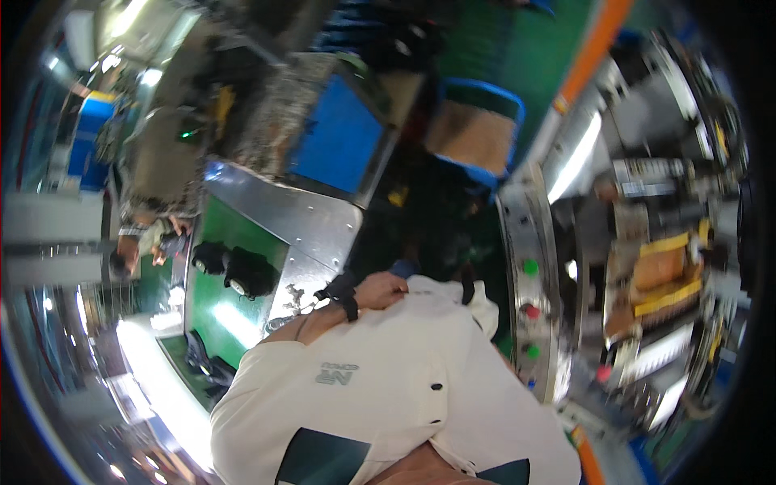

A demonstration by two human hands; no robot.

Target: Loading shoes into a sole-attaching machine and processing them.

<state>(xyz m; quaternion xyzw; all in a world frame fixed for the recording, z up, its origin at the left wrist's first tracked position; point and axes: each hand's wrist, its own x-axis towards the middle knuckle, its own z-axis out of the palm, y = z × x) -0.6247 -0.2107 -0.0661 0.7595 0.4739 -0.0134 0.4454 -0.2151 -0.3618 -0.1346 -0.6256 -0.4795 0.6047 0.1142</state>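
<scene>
My left hand rests against the front of my white shirt, near its lower edge. Its fingers are curled in at the cloth, and what they hold, if anything, is hidden. A black strapped device sits on my left wrist. No part of my right hand shows; only the white sleeve on that side is visible. Beside my left forearm is a steel-edged bench with a green top, bearing two black rounded objects.
A blue panel lies on a metal stand ahead. Beyond it stands a blue-framed cart with a brown board. Along the right runs a machine with green and red buttons and an orange rail. Another person is at far left.
</scene>
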